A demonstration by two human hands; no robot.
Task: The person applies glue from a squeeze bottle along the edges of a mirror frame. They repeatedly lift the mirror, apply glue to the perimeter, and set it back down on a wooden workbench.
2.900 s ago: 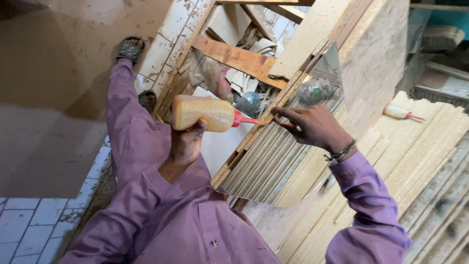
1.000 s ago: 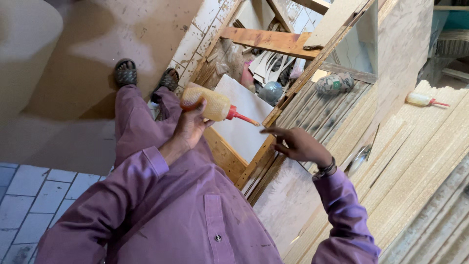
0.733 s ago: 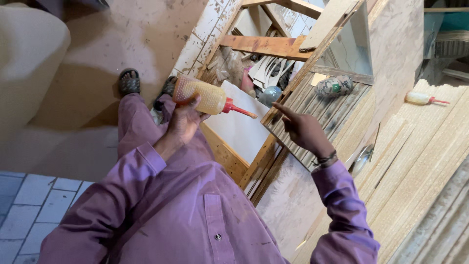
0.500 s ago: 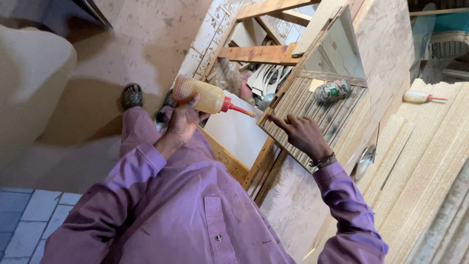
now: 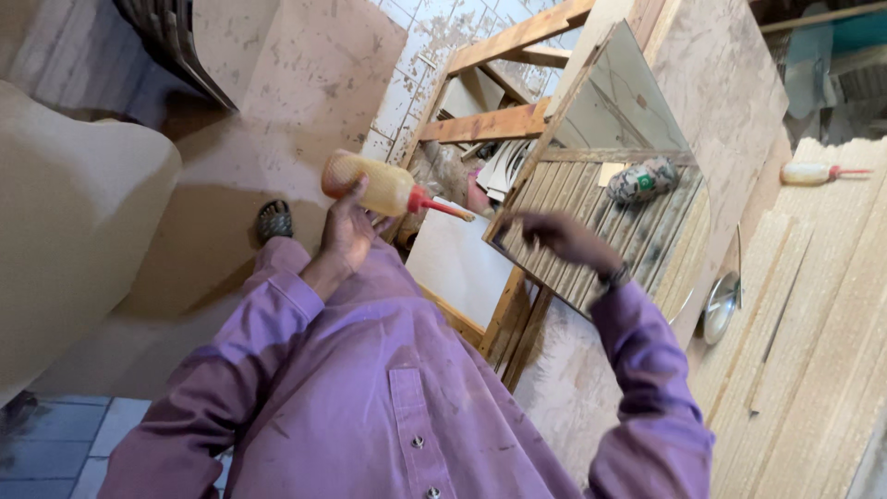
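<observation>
Head view: the left hand [image 5: 346,226] has its grip wrapped round a yellow squeeze bottle [image 5: 370,183], held on its side with the red nozzle [image 5: 442,207] pointing toward the wooden frame [image 5: 514,214]; the nozzle tip sits just short of the frame's edge, above a pale board [image 5: 455,263] that lies lower down; the right hand [image 5: 559,237] is blurred, fingers loosely curled and holding nothing, resting at the near edge of a mirror panel [image 5: 617,185] that leans in the frame; whether the fingertips touch the glass I cannot tell; the mirror shows ribbed strips and a rounded grey-green thing [image 5: 644,179]; both arms wear purple sleeves, and the purple shirt [image 5: 370,388] fills the lower middle of the picture; a sandalled foot [image 5: 273,221] stands on the dusty floor left of the bottle; to the right, a stack of chipboard strips [image 5: 813,305] carries a second squeeze bottle [image 5: 813,173] with a red nozzle, well apart from the hands; a round metal lid-like piece [image 5: 719,319] lies between the stack and the large speckled board [image 5: 725,102].
</observation>
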